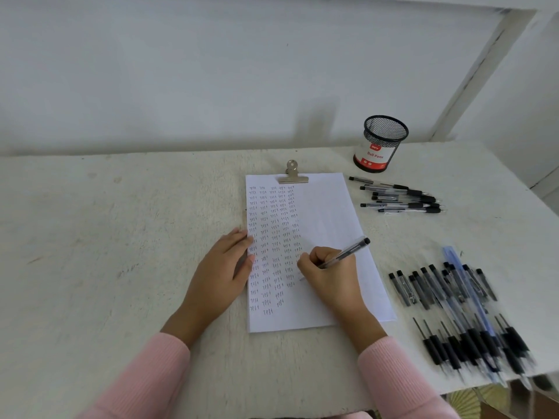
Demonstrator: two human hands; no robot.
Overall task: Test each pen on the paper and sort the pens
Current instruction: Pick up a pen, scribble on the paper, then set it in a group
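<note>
1. Pinching a ballpoint pen [348, 252] near its tip, the right hand [329, 273] wrote on the paper [332, 213].
2. The left hand [223, 267] lay flat on its edge.
3. The ballpoint pen seemed light and stiff, best held low.

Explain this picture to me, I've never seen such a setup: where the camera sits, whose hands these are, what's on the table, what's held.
No machine: a person's bare hands, filmed by a head-worn camera looking down. On the pale table lies a clipped white sheet of paper with columns of handwritten "test". The left hand rests flat on its left edge; the right hand grips a clear black-ended pen. To the right: a black mesh cup, a small row of pens, and nearer, a larger pile of pens.
</note>
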